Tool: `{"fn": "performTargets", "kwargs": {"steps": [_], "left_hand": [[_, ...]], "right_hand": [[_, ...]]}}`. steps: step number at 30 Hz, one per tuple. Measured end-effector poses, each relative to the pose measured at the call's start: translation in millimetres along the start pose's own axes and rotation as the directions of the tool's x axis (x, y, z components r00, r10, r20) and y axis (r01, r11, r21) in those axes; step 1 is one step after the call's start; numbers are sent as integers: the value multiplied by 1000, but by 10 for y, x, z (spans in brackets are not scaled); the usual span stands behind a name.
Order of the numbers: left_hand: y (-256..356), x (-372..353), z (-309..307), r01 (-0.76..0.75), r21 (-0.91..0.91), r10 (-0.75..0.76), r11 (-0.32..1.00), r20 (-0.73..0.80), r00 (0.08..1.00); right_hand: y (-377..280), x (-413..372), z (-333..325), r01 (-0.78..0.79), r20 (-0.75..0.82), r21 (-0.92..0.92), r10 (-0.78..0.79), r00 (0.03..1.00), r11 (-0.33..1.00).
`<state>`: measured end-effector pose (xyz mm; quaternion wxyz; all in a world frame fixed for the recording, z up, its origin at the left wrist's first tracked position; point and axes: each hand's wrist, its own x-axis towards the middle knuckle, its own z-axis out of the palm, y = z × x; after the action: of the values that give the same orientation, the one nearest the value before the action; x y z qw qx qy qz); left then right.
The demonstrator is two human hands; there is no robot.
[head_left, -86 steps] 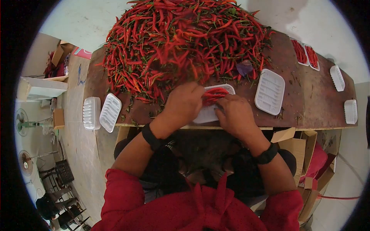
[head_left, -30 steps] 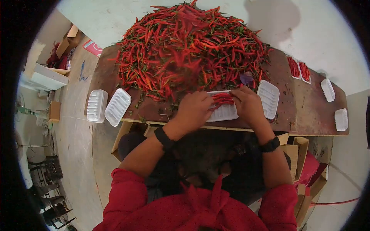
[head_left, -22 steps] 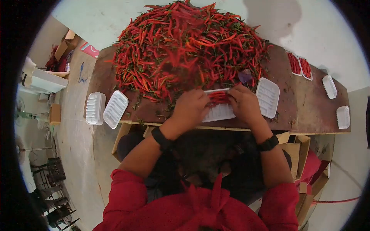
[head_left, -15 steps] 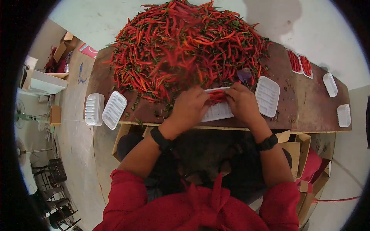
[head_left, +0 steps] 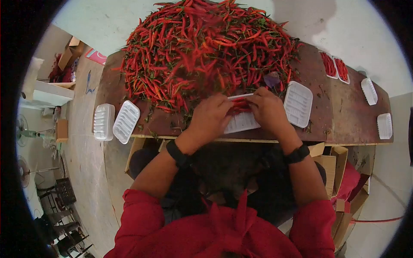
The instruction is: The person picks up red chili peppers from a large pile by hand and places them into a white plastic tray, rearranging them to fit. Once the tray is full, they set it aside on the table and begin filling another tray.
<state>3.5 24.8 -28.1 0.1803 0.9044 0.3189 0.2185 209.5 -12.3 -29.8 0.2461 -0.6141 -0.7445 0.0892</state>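
Partly hidden under left hand (head_left: 208,117) and right hand (head_left: 270,112): white tray (head_left: 241,123) at near edge of worktop (head_left: 316,64), with red chillies (head_left: 241,104) across its far part. Both hands half curled over the chillies' ends, fingertips partly covered; firmness of grip impossible to tell. Just beyond, chilli pile (head_left: 206,51), blurred mid-heap; to the right, ribbed tray (head_left: 298,104).

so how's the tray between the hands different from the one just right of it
The middle tray has red chilies across its far part; the right tray shows only bare ribs. The left hand and right hand partly cover the middle tray, while the right tray lies in plain view, untouched. Both are white and ribbed.
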Motion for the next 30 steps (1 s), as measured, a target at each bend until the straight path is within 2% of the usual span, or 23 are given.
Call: {"fn": "performTargets", "kwargs": {"steps": [7,12,13,15,18,21,28,30], "left_hand": [[-12,-18,-2,-28,4,29,1000,-44,999],[-24,-2,10,-18,9,18,1000,7,1000],[-24,5,14,-18,9,18,1000,8,1000],[-22,17,25,-74,9,74,997,-103,992],[-33,16,43,-75,12,75,997,-114,991],[-52,21,65,-72,11,73,997,-110,991],[-40,33,34,-81,15,82,997,-113,990],[-29,24,4,-21,-7,21,1000,-20,1000]], "right_hand": [[81,18,-70,-56,27,76,54,998,995],[104,7,-45,-50,8,86,49,999,995],[96,15,-44,-59,14,51,58,998,997],[83,22,-52,-67,22,16,67,998,998],[76,24,-63,-54,33,-42,55,998,998],[102,22,-43,-52,44,-16,52,998,999],[89,28,-16,-15,-38,-7,14,999,1000],[78,33,-15,-11,-51,-15,10,999,1000]]}}
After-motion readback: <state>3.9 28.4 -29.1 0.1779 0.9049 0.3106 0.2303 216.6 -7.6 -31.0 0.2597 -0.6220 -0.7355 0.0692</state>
